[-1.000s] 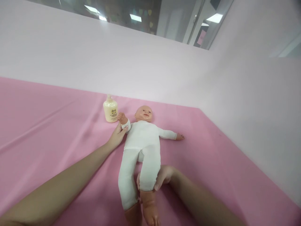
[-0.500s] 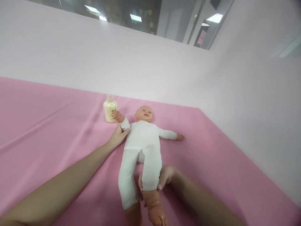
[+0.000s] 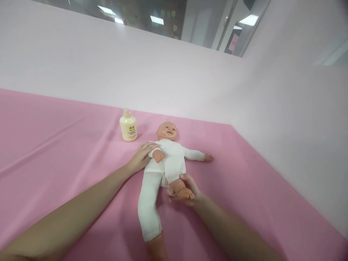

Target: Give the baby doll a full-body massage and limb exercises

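Doll [image 3: 165, 159] in white clothing lies face up on the pink surface [image 3: 54, 145]. Left hand [image 3: 143, 156] has its grip closed on the doll's arm, folded over the chest. Right hand [image 3: 187, 188] holds the bent leg's foot. Cream bottle [image 3: 128, 126] stands near the head; its label print is too small to read.

1. The doll [image 3: 165, 159] under the left hand [image 3: 141, 157] wears matt white cloth; its head and limbs are smooth, slightly glossy plastic.
2. The table [image 3: 54, 145] has a matt pink cloth with soft creases.
3. Beyond the left hand, the bottle [image 3: 128, 127] is smooth cream plastic.
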`<state>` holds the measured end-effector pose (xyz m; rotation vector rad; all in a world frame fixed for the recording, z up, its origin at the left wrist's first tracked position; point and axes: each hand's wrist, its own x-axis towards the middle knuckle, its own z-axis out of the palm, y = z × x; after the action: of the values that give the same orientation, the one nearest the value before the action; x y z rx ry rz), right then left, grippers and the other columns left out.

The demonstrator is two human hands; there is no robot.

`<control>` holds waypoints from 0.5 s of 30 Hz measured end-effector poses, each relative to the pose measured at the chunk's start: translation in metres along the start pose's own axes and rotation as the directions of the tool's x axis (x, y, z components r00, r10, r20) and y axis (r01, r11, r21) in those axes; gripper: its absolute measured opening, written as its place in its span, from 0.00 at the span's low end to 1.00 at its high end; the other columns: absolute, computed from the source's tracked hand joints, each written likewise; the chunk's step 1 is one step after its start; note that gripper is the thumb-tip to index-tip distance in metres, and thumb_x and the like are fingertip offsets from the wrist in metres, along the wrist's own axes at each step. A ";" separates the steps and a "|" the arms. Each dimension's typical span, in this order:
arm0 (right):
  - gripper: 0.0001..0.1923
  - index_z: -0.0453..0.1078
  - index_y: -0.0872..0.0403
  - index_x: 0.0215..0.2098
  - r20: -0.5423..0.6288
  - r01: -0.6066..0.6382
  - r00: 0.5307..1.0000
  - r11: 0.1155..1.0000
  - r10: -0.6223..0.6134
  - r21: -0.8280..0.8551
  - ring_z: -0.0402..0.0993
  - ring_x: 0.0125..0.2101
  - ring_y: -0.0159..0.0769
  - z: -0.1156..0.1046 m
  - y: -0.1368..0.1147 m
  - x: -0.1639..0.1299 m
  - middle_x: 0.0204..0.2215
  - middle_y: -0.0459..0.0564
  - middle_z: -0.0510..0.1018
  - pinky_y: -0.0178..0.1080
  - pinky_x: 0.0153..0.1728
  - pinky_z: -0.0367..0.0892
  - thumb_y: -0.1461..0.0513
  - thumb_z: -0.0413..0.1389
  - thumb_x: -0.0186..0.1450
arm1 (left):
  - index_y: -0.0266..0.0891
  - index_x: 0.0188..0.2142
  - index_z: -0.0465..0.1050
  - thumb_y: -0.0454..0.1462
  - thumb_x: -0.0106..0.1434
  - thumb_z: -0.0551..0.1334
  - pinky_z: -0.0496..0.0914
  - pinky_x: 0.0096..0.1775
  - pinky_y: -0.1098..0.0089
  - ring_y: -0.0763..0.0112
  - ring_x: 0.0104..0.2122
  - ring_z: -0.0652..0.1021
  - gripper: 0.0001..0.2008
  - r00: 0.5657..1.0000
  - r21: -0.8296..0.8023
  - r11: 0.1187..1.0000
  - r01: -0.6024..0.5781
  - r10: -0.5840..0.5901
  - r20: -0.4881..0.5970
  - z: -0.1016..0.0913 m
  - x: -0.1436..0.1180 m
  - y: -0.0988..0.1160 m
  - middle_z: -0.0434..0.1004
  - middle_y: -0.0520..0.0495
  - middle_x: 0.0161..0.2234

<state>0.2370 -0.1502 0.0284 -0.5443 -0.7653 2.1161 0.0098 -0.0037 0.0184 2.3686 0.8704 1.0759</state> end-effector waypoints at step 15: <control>0.29 0.70 0.62 0.40 0.073 -0.131 0.987 0.984 0.141 -0.119 0.73 0.25 0.37 -0.011 0.003 0.002 0.24 0.53 0.76 0.38 0.28 0.68 0.46 0.53 0.55 | 0.46 0.58 0.67 0.41 0.66 0.57 0.57 0.61 0.51 0.56 0.58 0.68 0.21 0.996 -0.087 0.995 0.053 -0.058 -0.063 -0.001 0.002 -0.001 0.71 0.44 0.57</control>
<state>0.2413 -0.1464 0.0182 -0.5887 -0.9222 2.2420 0.0099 -0.0013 0.0190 2.2378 0.8894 1.1510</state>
